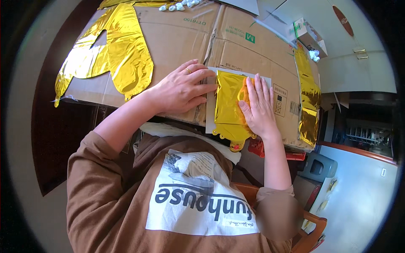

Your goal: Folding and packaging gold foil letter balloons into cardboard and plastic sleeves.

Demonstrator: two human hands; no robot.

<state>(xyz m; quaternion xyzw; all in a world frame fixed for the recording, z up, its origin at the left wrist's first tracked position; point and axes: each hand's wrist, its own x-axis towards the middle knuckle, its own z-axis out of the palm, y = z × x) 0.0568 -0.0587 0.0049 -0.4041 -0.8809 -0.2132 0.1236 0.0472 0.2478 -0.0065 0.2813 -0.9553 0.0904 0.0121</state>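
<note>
A gold foil balloon (230, 105), deflated and already folded down into a compact upright rectangle, lies on a white card (209, 120) near the six o'clock edge of a flattened cardboard box (185, 38) that serves as the bench. The right hand (258, 107) lies flat on the three o'clock side of the fold, its fingers (257, 88) straight, close together and pointing to twelve o'clock, pressing the foil down rather than gripping it. The left hand (182, 87) rests palm down at nine o'clock of the balloon, fingers spread a little, their tips on the card's edge and just touching the foil; it holds nothing either. The balloon's scalloped tail and neck stick out past the card at six o'clock, over the box edge, so the fold looks mostly made but not finished: I judge the flattening to be well along, with that end left to tuck in. Another gold foil balloon (114, 50), large and unfolded, sprawls at ten o'clock on the box, and a long gold strip (309, 105) hangs at three o'clock along its far side; both appear untouched, so more folding seems to remain. A small white carton (310, 36) sits at one o'clock.
</note>
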